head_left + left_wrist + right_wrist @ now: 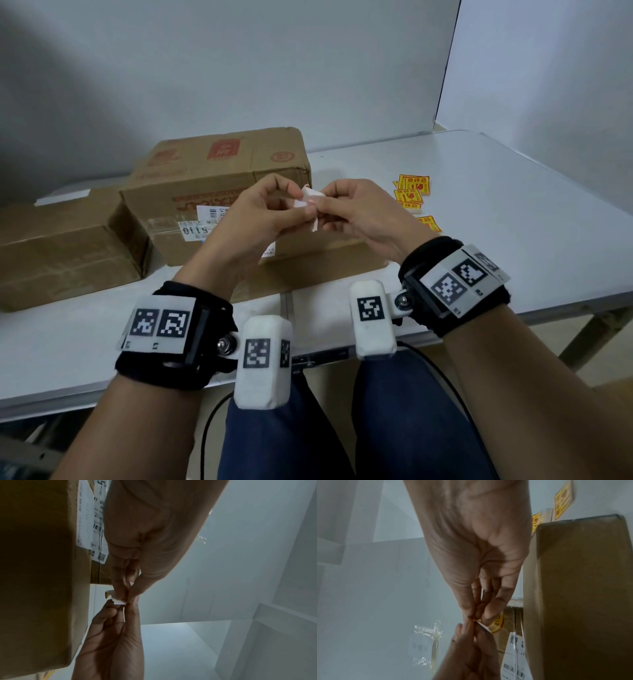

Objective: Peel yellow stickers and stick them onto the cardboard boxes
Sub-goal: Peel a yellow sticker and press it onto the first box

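Note:
Both hands meet above the boxes and pinch one small sticker (309, 205), whose white backing faces me. My left hand (298, 205) holds its left edge between thumb and fingertips; my right hand (323, 208) pinches the right side. In the left wrist view the left hand (126, 597) nips the white paper (119, 602). In the right wrist view the right hand (475, 616) grips it, and a white edge of the sticker (483, 627) shows. The sticker's printed face is hidden. A pile of yellow stickers (411, 192) lies on the table to the right. A large cardboard box (212, 178) stands behind the hands.
A smaller box (61, 246) sits at the left, and a flat box (325, 263) lies under the hands. One loose yellow sticker (428, 222) lies near the right hand. The white table (513, 205) ends at a wall behind and a partition at the right.

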Motion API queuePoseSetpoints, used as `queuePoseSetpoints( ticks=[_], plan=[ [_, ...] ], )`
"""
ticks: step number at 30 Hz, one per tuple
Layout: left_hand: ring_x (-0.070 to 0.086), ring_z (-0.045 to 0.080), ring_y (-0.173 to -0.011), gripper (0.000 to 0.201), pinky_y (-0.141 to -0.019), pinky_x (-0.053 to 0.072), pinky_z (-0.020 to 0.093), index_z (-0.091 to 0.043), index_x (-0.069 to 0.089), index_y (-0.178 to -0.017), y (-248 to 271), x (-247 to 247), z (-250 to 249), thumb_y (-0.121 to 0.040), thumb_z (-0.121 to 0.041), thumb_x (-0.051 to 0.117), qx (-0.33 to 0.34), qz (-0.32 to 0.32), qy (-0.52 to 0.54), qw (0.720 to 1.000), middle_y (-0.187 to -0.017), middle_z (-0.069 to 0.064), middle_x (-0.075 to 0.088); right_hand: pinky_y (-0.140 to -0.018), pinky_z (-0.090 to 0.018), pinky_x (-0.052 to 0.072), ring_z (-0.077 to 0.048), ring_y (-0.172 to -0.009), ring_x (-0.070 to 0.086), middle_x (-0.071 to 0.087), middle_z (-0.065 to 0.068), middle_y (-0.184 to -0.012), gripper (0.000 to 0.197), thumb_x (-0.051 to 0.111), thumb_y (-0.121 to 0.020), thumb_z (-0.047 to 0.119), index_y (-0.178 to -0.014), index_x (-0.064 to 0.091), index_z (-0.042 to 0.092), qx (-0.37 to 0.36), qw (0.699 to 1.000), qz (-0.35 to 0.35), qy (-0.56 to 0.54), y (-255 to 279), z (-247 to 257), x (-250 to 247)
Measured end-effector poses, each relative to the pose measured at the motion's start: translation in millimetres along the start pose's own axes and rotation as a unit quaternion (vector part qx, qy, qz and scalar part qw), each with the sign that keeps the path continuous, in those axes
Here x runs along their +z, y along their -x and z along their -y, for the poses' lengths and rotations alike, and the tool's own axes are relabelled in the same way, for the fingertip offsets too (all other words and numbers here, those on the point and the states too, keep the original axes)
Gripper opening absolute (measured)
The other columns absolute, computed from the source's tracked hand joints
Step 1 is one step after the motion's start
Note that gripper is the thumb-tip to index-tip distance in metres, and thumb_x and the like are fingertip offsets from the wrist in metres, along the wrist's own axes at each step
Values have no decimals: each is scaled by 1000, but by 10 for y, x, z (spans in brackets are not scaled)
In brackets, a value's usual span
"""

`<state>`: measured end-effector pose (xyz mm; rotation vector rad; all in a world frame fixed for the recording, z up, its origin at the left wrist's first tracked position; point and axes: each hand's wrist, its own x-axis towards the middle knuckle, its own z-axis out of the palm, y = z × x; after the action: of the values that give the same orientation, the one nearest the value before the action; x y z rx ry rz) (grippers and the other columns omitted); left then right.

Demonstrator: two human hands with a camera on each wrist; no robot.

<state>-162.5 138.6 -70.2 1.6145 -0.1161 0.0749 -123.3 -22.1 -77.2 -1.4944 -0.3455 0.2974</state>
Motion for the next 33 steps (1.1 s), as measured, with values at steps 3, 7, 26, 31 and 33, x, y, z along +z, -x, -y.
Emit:
queuePoseSetpoints(
  ticks=[3,7,26,31,33],
  plan=[
    [65,18,-67,29,-69,54,23,-16,52,-83,8,-33,6,-68,-5,74,-24,18,54,998,-75,14,62,-62,-17,53,-9,-59,59,61,-7,-69,8,64,-88,5,-81,61,3,18,999,26,-39,15,17,-31],
    [64,18,-64,30,-64,56,22,-16,49,-77,13,-217,-20,-68,3,70,-64,19,100,993,-77,16,64,-62,-18,51,-9,-57,57,62,-3,-63,8,66,-88,7,-82,61,4,40,999,2,-36,15,24,-165],
    [63,7,-72,34,-68,53,15,5,66,-107,-109,26,-2,-79,-14,71,-94,25,41,994,-82,5,68,-67,-21,53,-12,-65,60,63,-8,-73,9,67,-88,11,-86,61,4,-7,1000,-14,-6,-9,29,-53],
    [62,9,-68,19,-64,52,14,6,63,-98,-119,37,-25,-84,-6,68,-84,18,40,995,-82,11,65,-66,-19,53,-9,-62,59,64,-6,-70,8,66,-89,12,-87,62,5,-3,1000,-24,-8,-2,21,-50],
    [60,10,-65,16,-64,53,14,7,63,-95,-110,45,-26,-85,-6,67,-86,26,39,995,-80,11,64,-65,-18,52,-9,-61,59,64,-6,-69,8,67,-89,12,-84,62,6,-4,1000,-25,-8,-3,26,-60]
  ],
)
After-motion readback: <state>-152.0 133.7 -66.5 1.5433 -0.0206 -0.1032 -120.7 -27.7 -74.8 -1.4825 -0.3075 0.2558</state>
